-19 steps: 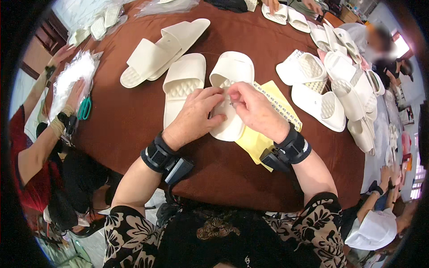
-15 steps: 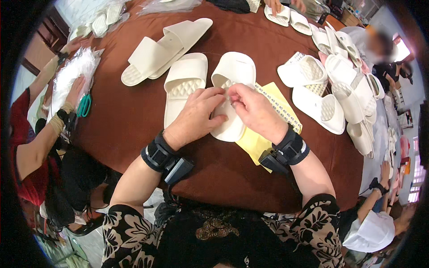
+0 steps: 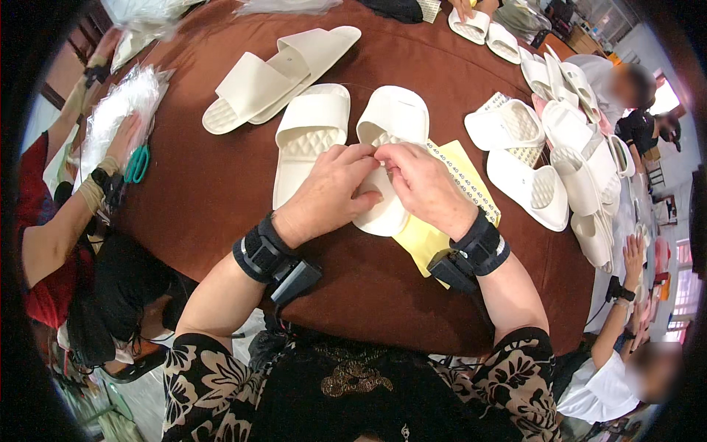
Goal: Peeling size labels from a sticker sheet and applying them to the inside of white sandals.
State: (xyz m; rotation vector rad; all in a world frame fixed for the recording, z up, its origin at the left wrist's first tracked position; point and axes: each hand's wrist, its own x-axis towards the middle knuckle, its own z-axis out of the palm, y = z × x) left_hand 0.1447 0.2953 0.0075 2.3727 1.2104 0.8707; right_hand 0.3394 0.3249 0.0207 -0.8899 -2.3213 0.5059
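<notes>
A white slipper lies toward 1 o'clock from the view's centre. The left hand, at its 8 o'clock, and right hand, at 4, curl narrowly over it, nearly touching; whether they hold anything I cannot tell. A matching slipper lies at 9, a yellow sheet at 4.

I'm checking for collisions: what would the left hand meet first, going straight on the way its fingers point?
Probably the right hand, whose fingertips lie just beyond those of the left hand; depth is unclear, so they may touch.
</notes>
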